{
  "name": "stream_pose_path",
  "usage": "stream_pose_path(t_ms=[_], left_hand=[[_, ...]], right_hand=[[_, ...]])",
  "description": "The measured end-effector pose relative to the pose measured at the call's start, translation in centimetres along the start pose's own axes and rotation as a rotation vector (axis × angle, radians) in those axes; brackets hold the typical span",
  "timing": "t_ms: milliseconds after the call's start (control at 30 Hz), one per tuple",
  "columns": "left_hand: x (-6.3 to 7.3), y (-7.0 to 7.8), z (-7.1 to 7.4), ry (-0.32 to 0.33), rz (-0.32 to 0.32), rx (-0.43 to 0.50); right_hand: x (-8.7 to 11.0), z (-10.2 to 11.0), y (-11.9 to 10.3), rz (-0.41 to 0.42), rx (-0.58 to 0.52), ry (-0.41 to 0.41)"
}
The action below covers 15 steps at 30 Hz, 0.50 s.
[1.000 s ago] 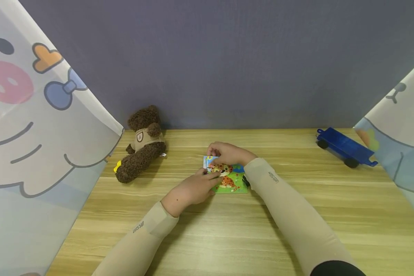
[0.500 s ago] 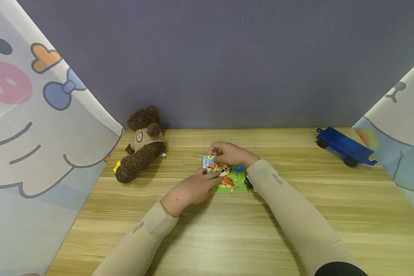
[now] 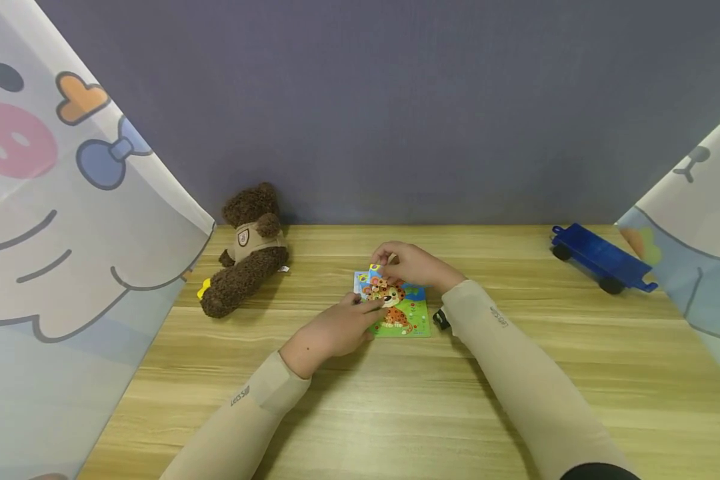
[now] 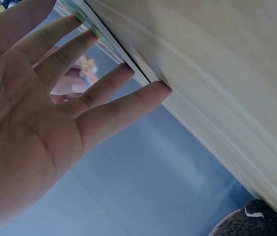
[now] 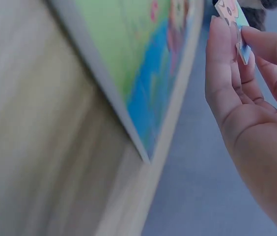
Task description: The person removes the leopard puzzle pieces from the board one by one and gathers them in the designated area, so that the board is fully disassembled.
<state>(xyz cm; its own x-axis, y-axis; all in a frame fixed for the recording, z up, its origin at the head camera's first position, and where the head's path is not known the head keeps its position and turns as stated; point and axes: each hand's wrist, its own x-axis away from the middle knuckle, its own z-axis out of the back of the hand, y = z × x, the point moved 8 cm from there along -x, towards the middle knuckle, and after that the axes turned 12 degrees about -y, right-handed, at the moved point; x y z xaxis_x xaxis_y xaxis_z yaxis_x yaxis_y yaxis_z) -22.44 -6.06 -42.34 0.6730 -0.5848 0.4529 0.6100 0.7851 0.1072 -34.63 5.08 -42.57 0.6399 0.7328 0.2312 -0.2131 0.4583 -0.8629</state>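
Observation:
A jigsaw puzzle (image 3: 419, 321) with a spotted leopard on green grass lies flat on the wooden table. My left hand (image 3: 339, 327) rests on its left side; in the left wrist view the fingers (image 4: 106, 91) are spread and fairly straight, tips at the puzzle's edge. Above the upper left corner, my right hand (image 3: 419, 267) pinches a small puzzle piece (image 3: 375, 273) between thumb and fingers. In the right wrist view that thin piece (image 5: 244, 49) stands tilted, clear of the puzzle. Where it hovers, a similar picture shows on the puzzle below. My left fingers hide part of the leopard.
A brown teddy bear (image 3: 243, 283) lies at the back left of the table (image 3: 348, 413). At the back right stands a blue toy wagon (image 3: 600, 253) with black wheels. A grey partition (image 3: 396, 120) closes off the back, and printed curtains (image 3: 54, 253) hang at both sides.
My right hand has risen from the puzzle's upper left corner and shifted slightly right, lifting the small puzzle piece. The left hand has stayed in place.

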Motion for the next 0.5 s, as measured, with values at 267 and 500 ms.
stream_pose_path(t_ms=[267, 500], left_hand=[[-0.3, -0.2, -0.3, -0.012, 0.009, 0.023], [-0.1, 0.0, -0.2, -0.006, -0.002, 0.031]], right_hand=[[3.5, 3.6, 1.3, -0.005, 0.021, 0.072], [6.1, 5.5, 3.7, -0.067, 0.031, 0.059]])
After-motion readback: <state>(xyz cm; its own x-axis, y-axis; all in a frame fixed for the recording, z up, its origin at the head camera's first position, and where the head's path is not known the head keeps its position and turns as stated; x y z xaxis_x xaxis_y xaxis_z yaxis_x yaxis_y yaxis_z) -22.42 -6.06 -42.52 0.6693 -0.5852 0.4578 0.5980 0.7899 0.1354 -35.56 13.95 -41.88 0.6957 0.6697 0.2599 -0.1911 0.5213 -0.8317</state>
